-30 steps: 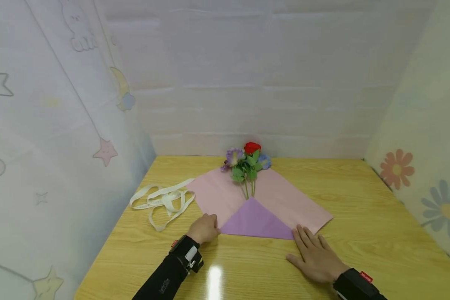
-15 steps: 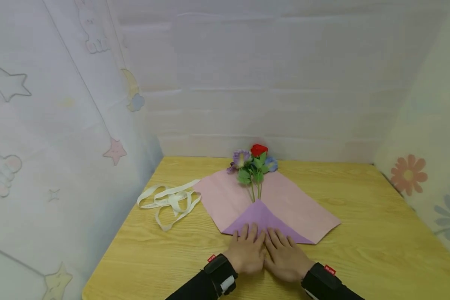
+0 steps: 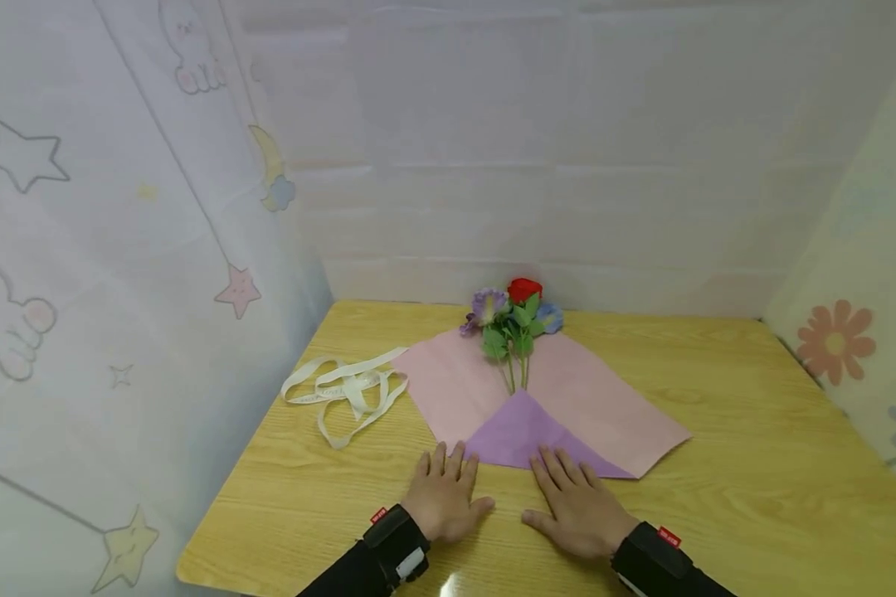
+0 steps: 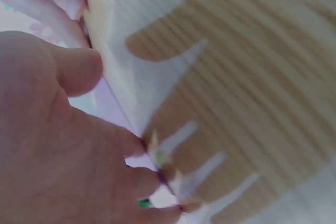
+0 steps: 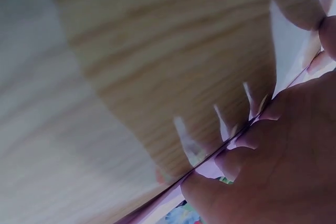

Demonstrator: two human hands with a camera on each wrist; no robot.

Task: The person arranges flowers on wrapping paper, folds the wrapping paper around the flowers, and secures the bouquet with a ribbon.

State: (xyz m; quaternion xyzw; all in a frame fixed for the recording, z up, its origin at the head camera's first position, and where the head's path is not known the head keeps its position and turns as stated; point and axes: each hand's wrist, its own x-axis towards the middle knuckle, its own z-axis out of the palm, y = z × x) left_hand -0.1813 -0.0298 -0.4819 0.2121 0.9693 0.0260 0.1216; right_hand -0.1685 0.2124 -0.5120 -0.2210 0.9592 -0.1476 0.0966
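Note:
A sheet of pink wrapping paper (image 3: 605,398) lies on the table, its purple near edge (image 3: 518,431) folded up into a triangle over the flower stems. The flowers (image 3: 524,290) are red, purple and blue with green leaves, and their heads reach past the paper's far edge. My left hand (image 3: 446,496) has straight, spread fingers, with the fingertips at the left part of the fold's near edge. My right hand (image 3: 582,506) lies flat with straight fingers, its fingertips over the purple fold's lower edge. Both wrist views show the fingers along that edge, gripping nothing.
A loose tangle of white ribbon (image 3: 354,390) lies to the left of the paper. The wooden table (image 3: 754,431) ends at a pale backdrop wall (image 3: 433,166) behind, with printed side walls left and right.
Both hands came together at the middle of the purple fold, then slid apart toward its two sides. The left hand, earlier pinching the left corner, now has straight fingers. The view shifted slightly.

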